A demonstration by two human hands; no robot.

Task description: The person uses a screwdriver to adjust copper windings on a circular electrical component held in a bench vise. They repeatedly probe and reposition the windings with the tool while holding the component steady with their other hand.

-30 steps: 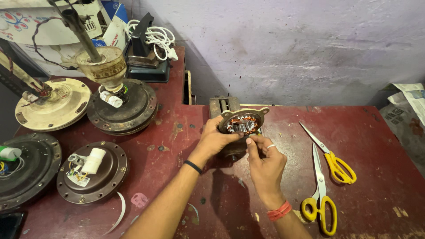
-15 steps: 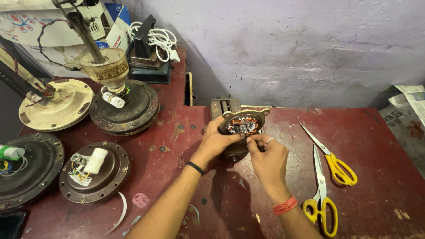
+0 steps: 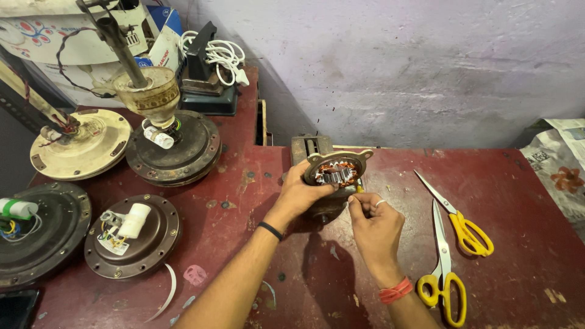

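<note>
My left hand [image 3: 300, 194] grips a small round motor stator [image 3: 337, 170] with copper windings and a metal frame, tilted up toward me above the red table [image 3: 524, 183]. My right hand [image 3: 376, 226] is just below and right of the stator, fingers pinched at its lower edge near some thin wires; whether it holds anything I cannot tell. A black band circles my left wrist and a red thread my right wrist. Behind the stator sits a small metal vise [image 3: 309, 146].
Two yellow-handled scissors [image 3: 458, 219] [image 3: 443, 274] lie to the right. Several ceiling fan motor housings [image 3: 131, 237] [image 3: 177, 146] [image 3: 82, 143] [image 3: 36, 237] stand at the left. A white cable coil [image 3: 222, 58] and a dark box lie at the back. Newspaper [image 3: 560, 164] lies at the right edge.
The view has shifted slightly. My hands stay on the stator, with the right fingers working a little lower at its edge.
</note>
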